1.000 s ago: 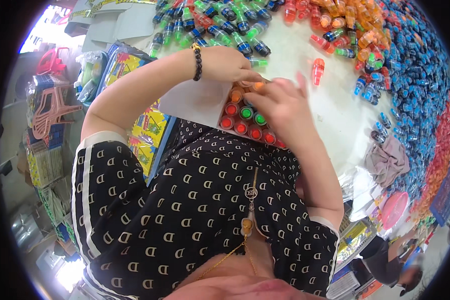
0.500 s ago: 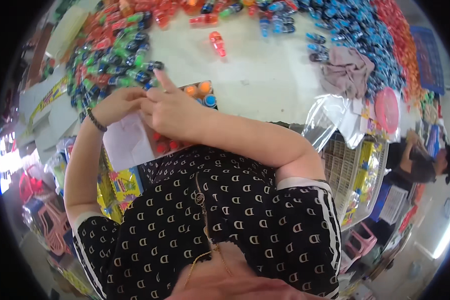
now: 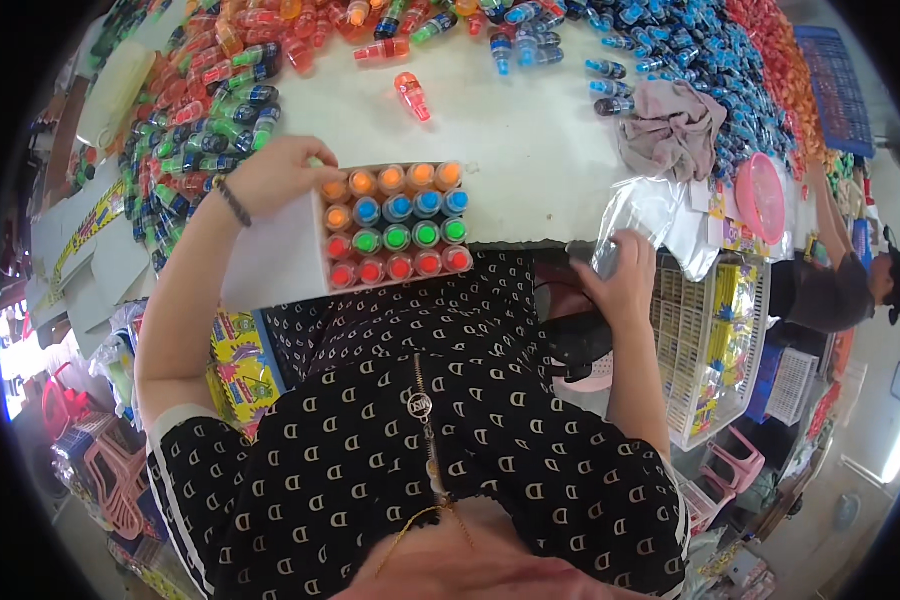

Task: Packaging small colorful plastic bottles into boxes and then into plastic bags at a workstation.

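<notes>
An open white box point(image 3: 400, 284) in front of me holds rows of small bottles with orange, blue, green and red caps. My left hand point(image 3: 282, 176) is at its far left corner, fingers curled round the top of an orange-capped bottle point(image 3: 334, 190). To the right, my right hand point(image 3: 622, 283) is at the table's near edge, thumb and fingers apart. Clear plastic bags point(image 3: 632, 205) lie against those fingers and partly between them; no firm grip on them shows. The box's white flap point(image 3: 273, 250) spreads out under my left forearm.
Loose bottles with green and dark labels point(image 3: 240, 105) are heaped at the left, blue ones point(image 3: 670, 60) at the far right. One red bottle point(image 3: 411, 97) lies alone beyond the box. A crumpled cloth point(image 3: 673, 130), a pink basket point(image 3: 761, 198) and a white crate point(image 3: 692, 350) are at the right; another person point(image 3: 830, 290) works beyond.
My right hand has left the box and moved right to the plastic bags, uncovering the rows of caps. My left hand stays at the box's corner, which has shifted slightly right.
</notes>
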Demonstrator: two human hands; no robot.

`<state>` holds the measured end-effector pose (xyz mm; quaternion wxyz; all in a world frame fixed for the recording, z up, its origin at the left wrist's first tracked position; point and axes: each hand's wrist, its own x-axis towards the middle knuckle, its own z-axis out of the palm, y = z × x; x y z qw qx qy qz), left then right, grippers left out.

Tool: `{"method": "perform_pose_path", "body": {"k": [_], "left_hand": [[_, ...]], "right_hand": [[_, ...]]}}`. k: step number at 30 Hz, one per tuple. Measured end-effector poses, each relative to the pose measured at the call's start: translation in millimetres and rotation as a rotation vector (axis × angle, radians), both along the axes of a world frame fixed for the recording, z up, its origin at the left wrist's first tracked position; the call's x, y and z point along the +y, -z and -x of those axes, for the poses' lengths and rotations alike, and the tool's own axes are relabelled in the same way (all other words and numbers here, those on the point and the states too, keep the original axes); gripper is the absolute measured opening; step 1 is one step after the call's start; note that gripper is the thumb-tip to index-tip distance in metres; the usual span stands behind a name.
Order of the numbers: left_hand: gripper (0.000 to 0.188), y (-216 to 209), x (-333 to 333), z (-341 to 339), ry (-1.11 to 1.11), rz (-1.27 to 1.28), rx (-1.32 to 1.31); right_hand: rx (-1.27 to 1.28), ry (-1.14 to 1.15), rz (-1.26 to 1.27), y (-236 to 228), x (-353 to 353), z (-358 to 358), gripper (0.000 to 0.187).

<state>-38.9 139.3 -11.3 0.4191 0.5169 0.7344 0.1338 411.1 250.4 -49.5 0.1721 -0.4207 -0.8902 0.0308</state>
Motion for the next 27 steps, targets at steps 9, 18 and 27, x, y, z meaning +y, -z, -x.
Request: {"method": "perform_pose_path", "body": {"k": [9, 18, 27], "left_hand": [[0.035, -86.6, -13.7, 33.7, -0.107, -0.089, -0.023], [0.054, -5.6, -18.0, -80.9, 0.110, -0.247, -0.736], [0.035, 5.0, -27.1, -67.8, -0.731, -0.451, -0.866]], "right_hand": [[0.153, 0.160, -0.104, 20.3, 8.2, -23.7, 0.006], [0.855, -0.407, -0.160, -29.5, 28.9, 164.5, 0.015], [0.432, -1.009, -0.092, -50.2, -10.7, 239.7, 0.020]]}}
